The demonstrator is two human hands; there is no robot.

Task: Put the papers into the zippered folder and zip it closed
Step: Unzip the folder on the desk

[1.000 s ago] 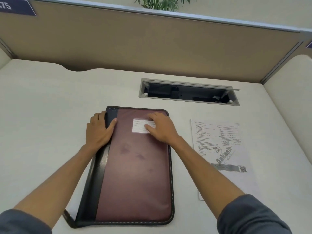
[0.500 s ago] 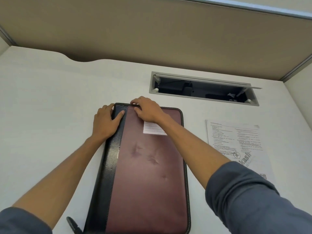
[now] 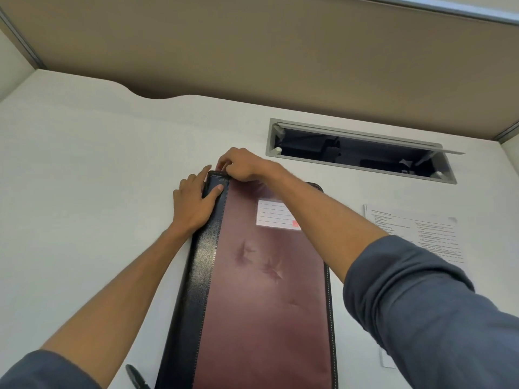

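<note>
White bench [image 3: 84, 192], head view. Left hand [image 3: 193, 203] lay flat, palm down, at the far left corner of the zippered folder [image 3: 266, 299]; fingers [image 3: 193, 179] spread on the bench along the black spine, thumb pressed on the spine top, gripping nothing. Folder lay closed and flat on the bench, centre of view, maroon cover up, black spine strip on its left, zipper teeth visible down the right edge. A black strap end [image 3: 136, 377] showed on the bench by the near left corner. Right hand [image 3: 241, 165] sat at the folder's far edge, just right of the left thumb, fingers curled tight and pinched together at the top corner; what they pinched was hidden, probably the zipper pull, cannot tell. White label [image 3: 276, 214] on the cover, partly under the right forearm. Both sleeves grey-blue. Open cable tray [image 3: 362, 153] sunk in the bench beyond the folder. Papers [image 3: 415, 234] lay printed side up on the bench right of the folder, apart from it, outside it.
</note>
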